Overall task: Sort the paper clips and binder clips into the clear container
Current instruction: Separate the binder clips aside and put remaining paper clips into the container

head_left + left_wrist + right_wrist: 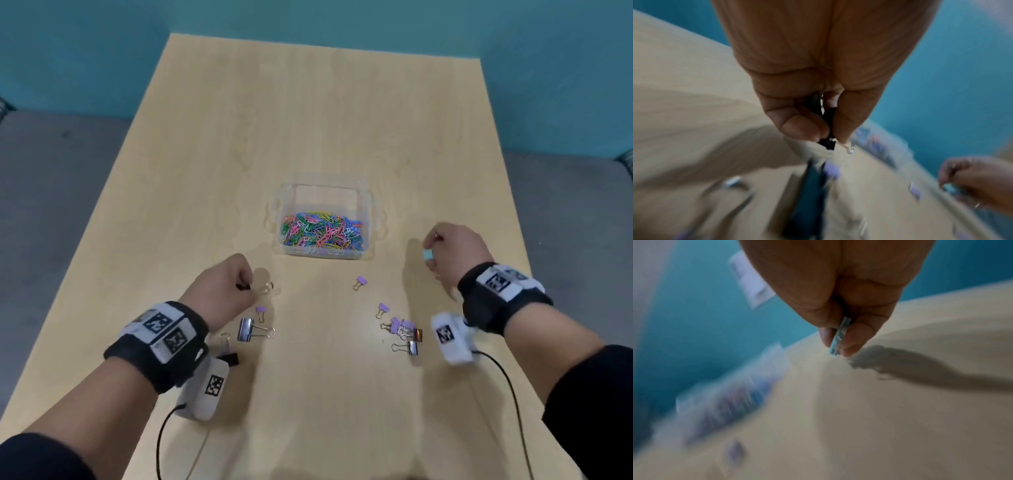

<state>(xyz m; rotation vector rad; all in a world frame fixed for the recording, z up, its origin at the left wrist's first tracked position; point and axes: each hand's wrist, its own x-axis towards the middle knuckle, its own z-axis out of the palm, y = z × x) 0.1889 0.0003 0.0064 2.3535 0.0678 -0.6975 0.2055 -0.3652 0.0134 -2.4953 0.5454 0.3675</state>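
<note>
A clear container [373,212] in the middle of the table holds a heap of coloured paper clips [322,229]. My left hand [226,284] hovers below its near left corner and pinches a black binder clip [828,128] between thumb and finger. To the container's right, my right hand [452,250] pinches a small light-blue binder clip [427,254], seen edge-on in the right wrist view [840,335]. Loose purple binder clips [360,281] and silver binder clips [247,329] lie on the table between my wrists.
The wooden table [308,120] stretches bare behind the container to a teal wall. A black binder clip [230,358] lies beside my left wrist camera. Cables [161,442] trail from both wrists toward the near edge. Grey floor flanks the table.
</note>
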